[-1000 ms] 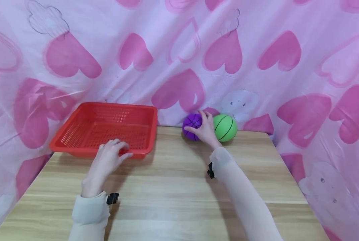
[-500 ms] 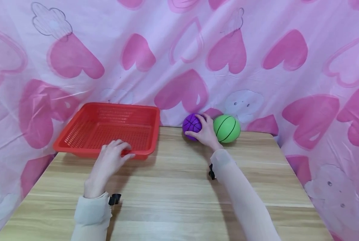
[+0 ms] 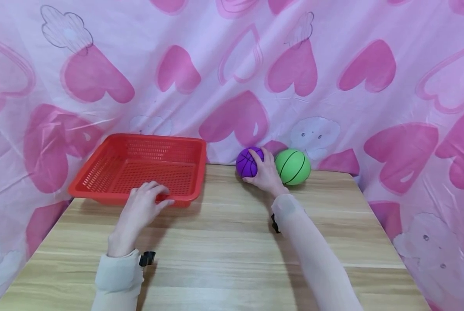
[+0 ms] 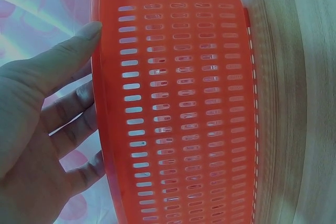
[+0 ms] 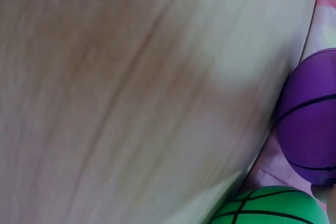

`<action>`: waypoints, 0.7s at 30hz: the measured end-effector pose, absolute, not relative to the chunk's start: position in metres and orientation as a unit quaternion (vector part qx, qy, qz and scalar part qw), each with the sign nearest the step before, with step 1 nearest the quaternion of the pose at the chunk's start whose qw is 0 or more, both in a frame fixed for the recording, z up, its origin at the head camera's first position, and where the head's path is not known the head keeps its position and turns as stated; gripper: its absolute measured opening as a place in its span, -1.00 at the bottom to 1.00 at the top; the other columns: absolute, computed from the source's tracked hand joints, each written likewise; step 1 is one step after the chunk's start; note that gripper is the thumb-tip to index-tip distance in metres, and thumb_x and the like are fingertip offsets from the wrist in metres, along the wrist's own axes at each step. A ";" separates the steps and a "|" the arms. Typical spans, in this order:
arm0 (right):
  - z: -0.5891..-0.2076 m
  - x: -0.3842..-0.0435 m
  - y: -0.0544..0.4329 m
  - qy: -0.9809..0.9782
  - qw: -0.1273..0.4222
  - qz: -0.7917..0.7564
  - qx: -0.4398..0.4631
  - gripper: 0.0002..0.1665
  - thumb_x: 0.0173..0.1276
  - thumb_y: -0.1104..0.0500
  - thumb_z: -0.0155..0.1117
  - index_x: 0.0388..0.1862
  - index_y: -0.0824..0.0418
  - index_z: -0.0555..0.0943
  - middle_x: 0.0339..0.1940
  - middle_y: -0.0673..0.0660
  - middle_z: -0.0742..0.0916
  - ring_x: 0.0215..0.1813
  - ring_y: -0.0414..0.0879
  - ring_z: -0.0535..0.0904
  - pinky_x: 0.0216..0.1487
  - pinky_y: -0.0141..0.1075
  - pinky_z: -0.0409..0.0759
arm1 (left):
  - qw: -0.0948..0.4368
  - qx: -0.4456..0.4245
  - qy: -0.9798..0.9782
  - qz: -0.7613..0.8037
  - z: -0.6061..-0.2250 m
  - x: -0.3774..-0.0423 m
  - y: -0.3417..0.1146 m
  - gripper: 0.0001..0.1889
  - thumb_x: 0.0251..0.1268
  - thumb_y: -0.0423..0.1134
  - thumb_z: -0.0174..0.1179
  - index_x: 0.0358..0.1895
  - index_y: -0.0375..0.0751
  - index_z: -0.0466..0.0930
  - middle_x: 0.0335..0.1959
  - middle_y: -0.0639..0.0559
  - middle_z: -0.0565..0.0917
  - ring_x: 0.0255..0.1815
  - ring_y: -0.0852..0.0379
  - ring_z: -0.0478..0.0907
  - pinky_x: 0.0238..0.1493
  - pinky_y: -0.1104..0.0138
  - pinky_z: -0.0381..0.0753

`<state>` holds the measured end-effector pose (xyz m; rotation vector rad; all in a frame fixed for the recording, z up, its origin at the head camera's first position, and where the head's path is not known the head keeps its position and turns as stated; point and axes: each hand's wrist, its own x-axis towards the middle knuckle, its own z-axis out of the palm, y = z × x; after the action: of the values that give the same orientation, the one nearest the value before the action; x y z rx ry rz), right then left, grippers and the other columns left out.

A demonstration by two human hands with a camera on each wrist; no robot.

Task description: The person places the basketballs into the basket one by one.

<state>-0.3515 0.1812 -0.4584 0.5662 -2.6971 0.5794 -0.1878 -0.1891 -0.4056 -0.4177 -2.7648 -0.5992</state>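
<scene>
A red plastic basket [image 3: 154, 175] with slotted sides stands at the back left of the table. My left hand [image 3: 140, 209] holds its front rim; in the left wrist view the thumb [image 4: 71, 48] lies on the rim and the fingers reach behind it. Farther right, my right hand [image 3: 268, 175] grips a small purple ball [image 3: 244, 163] with black basketball lines, its fingers over the ball's right side. Close beside that hand sits a similar green ball [image 3: 294, 167]. The right wrist view shows both balls, but little of the hand.
The wood-grain table [image 3: 216, 259] ends at the back against a pink curtain [image 3: 224, 65] printed with hearts. Both balls stand near that back edge, to the right of the basket. A dark clip [image 3: 147, 258] shows at the left wrist.
The right hand's fingers have shifted on the purple ball, and the ball's lines have turned slightly. The left hand stays at the basket's rim. The head view has shifted a little.
</scene>
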 end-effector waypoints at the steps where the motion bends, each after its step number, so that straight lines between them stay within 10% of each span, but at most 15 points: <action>1: -0.460 -0.352 0.181 -0.944 0.167 0.202 0.200 0.24 -0.13 -0.16 0.65 0.52 -0.09 0.20 0.49 0.29 0.12 0.43 0.27 0.10 0.29 0.19 0.27 | 0.138 -0.143 -0.958 -0.209 -0.406 -0.187 -0.189 -0.68 0.09 -0.16 0.47 -0.14 -0.25 0.68 -0.22 -0.07 0.63 -0.17 -0.08 0.50 -0.16 0.05 0.33; 21: -0.429 -0.346 0.147 -0.895 0.216 0.303 0.245 0.22 -0.16 -0.16 0.66 0.49 -0.17 0.23 0.50 0.19 0.15 0.45 0.14 0.11 0.19 0.13 0.41 | 0.140 -0.144 -0.956 -0.213 -0.405 -0.187 -0.189 -0.69 0.09 -0.16 0.47 -0.15 -0.23 0.67 -0.25 -0.05 0.62 -0.18 -0.08 0.51 -0.16 0.05 0.35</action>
<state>-0.3460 0.1467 -0.4290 0.6787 -2.4810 0.8401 -0.1867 -0.1892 -0.4050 -0.4152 -2.7623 -0.6143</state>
